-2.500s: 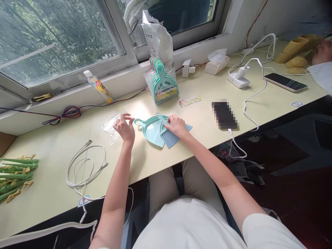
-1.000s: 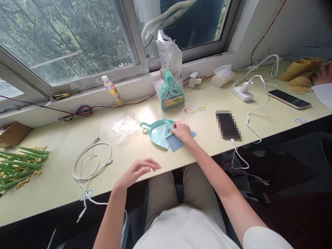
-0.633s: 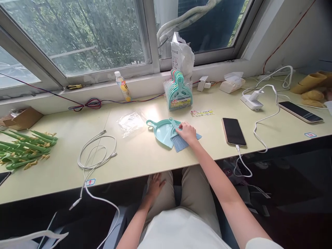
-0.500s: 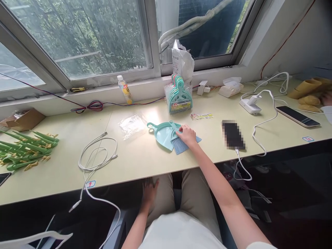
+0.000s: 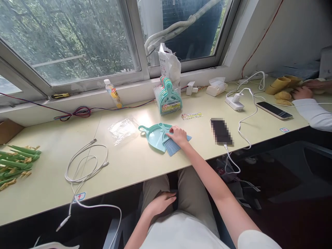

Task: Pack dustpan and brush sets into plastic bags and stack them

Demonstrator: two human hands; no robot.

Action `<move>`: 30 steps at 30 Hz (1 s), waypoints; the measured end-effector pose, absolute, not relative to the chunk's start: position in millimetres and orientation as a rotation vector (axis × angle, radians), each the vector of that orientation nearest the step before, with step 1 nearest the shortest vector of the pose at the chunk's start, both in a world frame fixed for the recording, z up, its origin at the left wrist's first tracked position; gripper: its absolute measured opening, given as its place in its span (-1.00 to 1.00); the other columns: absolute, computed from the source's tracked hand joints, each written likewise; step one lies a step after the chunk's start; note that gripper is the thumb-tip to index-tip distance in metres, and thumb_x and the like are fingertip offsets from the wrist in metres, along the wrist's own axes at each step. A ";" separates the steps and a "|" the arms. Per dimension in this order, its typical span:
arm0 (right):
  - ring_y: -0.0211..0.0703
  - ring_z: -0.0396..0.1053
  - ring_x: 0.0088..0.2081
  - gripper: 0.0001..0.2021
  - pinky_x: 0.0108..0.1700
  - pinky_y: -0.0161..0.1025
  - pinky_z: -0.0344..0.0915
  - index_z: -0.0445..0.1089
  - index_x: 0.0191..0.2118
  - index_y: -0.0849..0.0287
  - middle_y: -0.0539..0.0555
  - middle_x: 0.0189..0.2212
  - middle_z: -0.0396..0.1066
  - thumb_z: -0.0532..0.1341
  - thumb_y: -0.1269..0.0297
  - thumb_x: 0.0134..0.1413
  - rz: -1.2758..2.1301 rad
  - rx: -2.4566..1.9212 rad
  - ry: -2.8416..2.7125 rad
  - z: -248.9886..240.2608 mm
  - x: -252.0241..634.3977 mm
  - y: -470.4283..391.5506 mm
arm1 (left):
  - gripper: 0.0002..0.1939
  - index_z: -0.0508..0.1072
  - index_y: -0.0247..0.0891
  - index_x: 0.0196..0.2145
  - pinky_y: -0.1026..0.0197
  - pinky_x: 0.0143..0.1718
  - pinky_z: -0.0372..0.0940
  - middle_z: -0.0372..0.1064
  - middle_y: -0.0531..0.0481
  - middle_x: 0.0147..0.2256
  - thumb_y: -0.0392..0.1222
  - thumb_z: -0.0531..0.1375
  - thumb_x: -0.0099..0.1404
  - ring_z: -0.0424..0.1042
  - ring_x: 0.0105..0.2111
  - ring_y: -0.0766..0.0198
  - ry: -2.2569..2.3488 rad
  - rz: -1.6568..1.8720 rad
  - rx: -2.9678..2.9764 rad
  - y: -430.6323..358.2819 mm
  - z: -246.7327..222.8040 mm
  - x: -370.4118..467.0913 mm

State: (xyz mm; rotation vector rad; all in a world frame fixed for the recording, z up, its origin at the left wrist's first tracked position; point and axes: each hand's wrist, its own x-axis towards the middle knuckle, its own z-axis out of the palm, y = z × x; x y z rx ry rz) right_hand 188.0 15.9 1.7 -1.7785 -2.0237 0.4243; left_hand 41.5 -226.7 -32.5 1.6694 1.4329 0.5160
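On the pale table lies a teal dustpan with a small brush resting partly over it. My right hand is closed on the brush where its teal head meets the blue bristles. My left hand rests on my lap below the table edge, fingers extended and holding nothing. Clear plastic wrap lies left of the dustpan. Behind stands a bundle of packed dustpan sets, with a printed card label in front of it.
White cable and green stick-like items lie at left. A bottle stands near the window. At right are a phone, another phone, a charger block and another person's hand.
The view has shifted right. My left hand has moved inward over my lap. The other person's hand and sleeve now show more at right. My right hand stays on the brush.
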 end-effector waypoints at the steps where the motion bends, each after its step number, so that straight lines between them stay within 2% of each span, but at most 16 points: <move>1: -0.06 0.50 -0.15 -0.77 -0.22 -0.26 0.26 0.51 -0.20 0.08 0.09 -0.09 0.56 0.33 0.02 0.22 0.434 -1.761 -2.032 2.4 187.2 15.4 | -0.70 0.69 0.12 -0.19 -0.18 -0.07 0.46 0.61 -0.17 -0.16 0.17 0.28 0.18 0.57 -0.05 -0.21 1.398 0.564 1.666 -225.8 -18.3 41.4; 4: -0.05 0.50 -0.11 -0.76 -0.18 -0.25 0.27 0.51 -0.21 0.06 0.06 -0.09 0.57 0.37 0.02 0.15 0.452 -1.744 -2.058 4.3 184.2 15.1 | -0.77 0.70 0.03 -0.35 -0.06 -0.12 0.49 0.62 -0.10 -0.16 0.13 0.28 0.24 0.58 -0.10 -0.11 1.221 0.678 1.636 -213.4 24.7 27.8; 6: -0.04 0.51 -0.10 -0.76 -0.15 -0.24 0.28 0.52 -0.20 0.07 0.07 -0.08 0.57 0.36 0.04 0.14 0.446 -1.760 -2.078 5.0 182.1 15.4 | -0.72 0.68 -0.04 -0.41 -0.03 -0.09 0.49 0.61 -0.09 -0.08 0.10 0.24 0.31 0.58 -0.07 -0.06 1.094 0.672 1.586 -190.3 46.4 10.8; 8: -0.03 0.51 -0.09 -0.78 -0.14 -0.23 0.28 0.53 -0.18 0.10 0.09 -0.07 0.56 0.34 0.09 0.14 0.420 -1.787 -2.110 6.1 180.3 15.2 | -0.69 0.59 -0.13 -0.49 -0.06 -0.01 0.45 0.61 -0.11 -0.11 0.11 0.28 0.26 0.55 -0.04 -0.06 1.340 0.946 1.547 -155.3 56.1 -9.2; 9: -0.02 0.51 -0.08 -0.79 -0.13 -0.23 0.28 0.53 -0.18 0.11 0.11 -0.06 0.55 0.33 0.11 0.14 0.405 -1.800 -2.130 7.4 179.7 14.9 | -0.70 0.58 -0.14 -0.44 -0.10 0.07 0.40 0.60 -0.13 -0.13 0.12 0.28 0.25 0.50 0.03 -0.09 1.583 1.094 1.560 -135.2 56.0 -19.3; 11: -0.01 0.50 -0.08 -0.80 -0.12 -0.23 0.28 0.54 -0.19 0.14 0.14 -0.06 0.55 0.32 0.15 0.13 0.392 -1.819 -2.162 11.9 179.1 13.7 | -0.70 0.59 -0.15 -0.29 -0.19 0.19 0.26 0.57 -0.17 -0.08 0.12 0.24 0.30 0.37 0.17 -0.15 2.033 1.068 1.611 -94.6 47.8 -37.1; 13: -0.02 0.50 -0.07 -0.81 -0.13 -0.24 0.28 0.54 -0.20 0.14 0.15 -0.06 0.55 0.31 0.17 0.12 0.408 -1.825 -2.156 19.3 178.7 12.6 | -0.70 0.57 -0.19 -0.29 -0.19 0.19 0.24 0.53 -0.24 -0.07 0.10 0.24 0.31 0.36 0.16 -0.20 2.163 0.896 1.611 -58.2 33.8 -48.9; 15: -0.04 0.50 -0.07 -0.81 -0.14 -0.26 0.27 0.54 -0.20 0.13 0.13 -0.07 0.56 0.30 0.16 0.13 0.435 -1.805 -2.116 27.9 177.0 12.8 | -0.72 0.54 -0.22 -0.34 -0.17 0.21 0.21 0.48 -0.29 -0.01 0.06 0.26 0.29 0.33 0.17 -0.21 2.103 0.980 1.628 -28.4 19.9 -52.8; 18: -0.06 0.51 -0.09 -0.81 -0.16 -0.26 0.27 0.52 -0.18 0.10 0.09 -0.09 0.57 0.28 0.13 0.17 0.422 -1.753 -2.079 37.8 168.0 16.4 | -0.81 0.49 -0.23 -0.44 -0.10 0.21 0.23 0.47 -0.30 -0.02 -0.09 0.37 0.16 0.32 0.19 -0.21 1.951 1.152 1.595 6.1 6.4 -46.6; 22: -0.03 0.51 -0.08 -0.85 -0.14 -0.26 0.27 0.50 -0.21 0.11 0.10 -0.09 0.57 0.28 0.17 0.19 0.404 -1.737 -2.176 38.0 144.0 24.9 | -0.94 0.53 -0.21 -0.47 -0.02 0.21 0.24 0.53 -0.20 -0.10 -0.21 0.34 0.10 0.44 0.08 -0.06 1.593 1.240 1.574 32.8 -0.7 -35.0; 24: -0.03 0.52 -0.08 -0.84 -0.14 -0.26 0.27 0.49 -0.19 0.13 0.13 -0.08 0.56 0.26 0.17 0.23 0.402 -1.758 -2.186 34.1 131.6 28.5 | -0.93 0.56 -0.21 -0.42 0.02 0.20 0.25 0.55 -0.14 -0.13 -0.18 0.29 0.14 0.47 0.03 0.00 1.462 1.235 1.566 35.9 -3.5 -33.8; 30: -0.03 0.51 -0.12 -0.81 -0.19 -0.26 0.27 0.45 -0.11 0.14 0.18 -0.07 0.52 0.21 0.16 0.30 0.367 -1.794 -2.123 25.8 114.6 32.7 | -0.70 0.51 -0.24 -0.38 0.04 0.05 0.34 0.52 -0.08 -0.29 0.08 0.26 0.26 0.48 -0.14 0.05 1.277 1.180 1.478 30.0 -13.5 -34.7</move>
